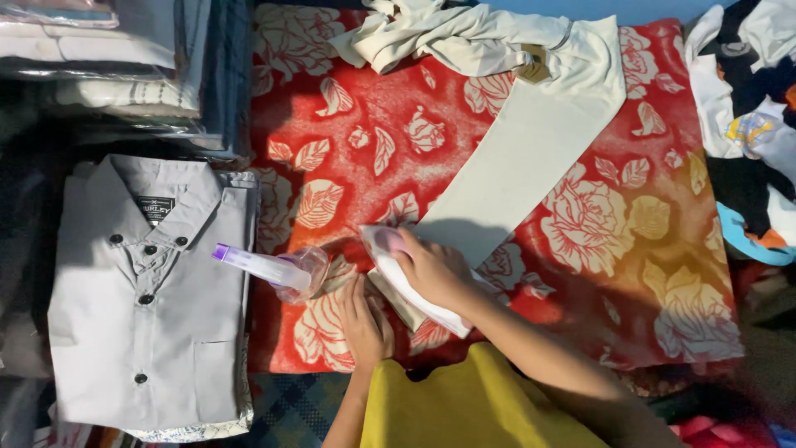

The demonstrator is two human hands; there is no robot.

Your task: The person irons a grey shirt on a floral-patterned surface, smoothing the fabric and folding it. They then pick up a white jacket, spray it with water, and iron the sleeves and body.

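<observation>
The cream garment (531, 158) lies half-smoothed on the red floral blanket (647, 249) — its top is bunched. The right hand (431, 270) grips an iron (406, 278) at its hem; the left hand (365, 319) rests flat beside. 1 grey shirt (149, 290) lies folded.

iron (406, 278) | perhaps, hidden under right hand (431, 270) | clothes pile (750, 124) cropped

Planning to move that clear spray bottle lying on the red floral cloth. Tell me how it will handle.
The spray bottle lies on its side with a rounded clear body, so a push would probably roll it. It looks like thin plastic: likely light and rigid. The left hand rests just beside it; smooth plastic may be a little slippery.
</observation>
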